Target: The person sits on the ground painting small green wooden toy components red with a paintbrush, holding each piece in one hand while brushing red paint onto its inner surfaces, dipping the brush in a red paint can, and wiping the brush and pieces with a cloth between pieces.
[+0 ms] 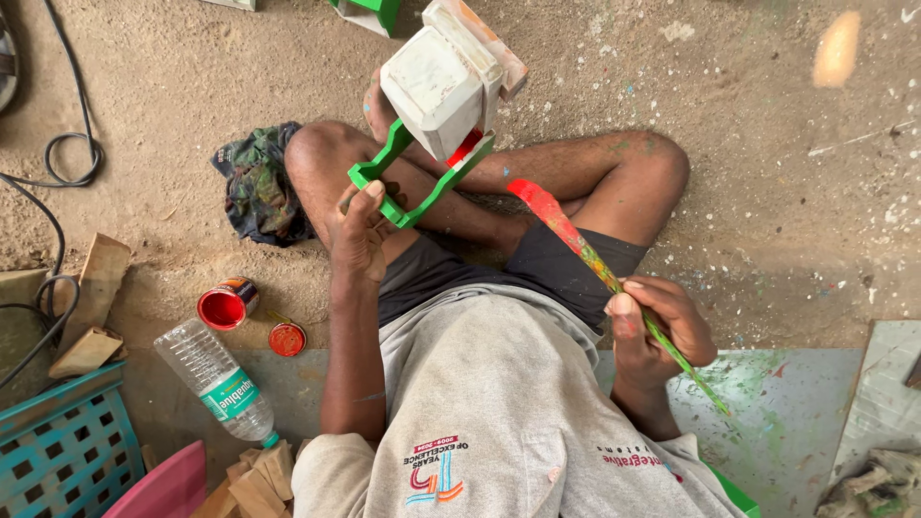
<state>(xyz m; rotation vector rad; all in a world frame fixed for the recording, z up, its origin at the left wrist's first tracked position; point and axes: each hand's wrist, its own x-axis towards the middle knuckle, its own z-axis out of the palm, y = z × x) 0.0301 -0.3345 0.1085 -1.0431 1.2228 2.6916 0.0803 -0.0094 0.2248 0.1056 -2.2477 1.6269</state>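
I sit cross-legged on a sandy floor. My left hand grips the green base of a wooden toy, a white block-shaped piece with green parts and a red patch showing underneath, held up over my knees. My right hand holds a paintbrush with a paint-smeared green handle and a flat tip loaded with red paint. The red tip points toward the toy and stops a short way to its right, not touching it.
An open tin of red paint and its red lid sit on the floor at my left. A plastic water bottle lies beside them. A stained rag, wooden scraps, a teal crate and black cables are further left.
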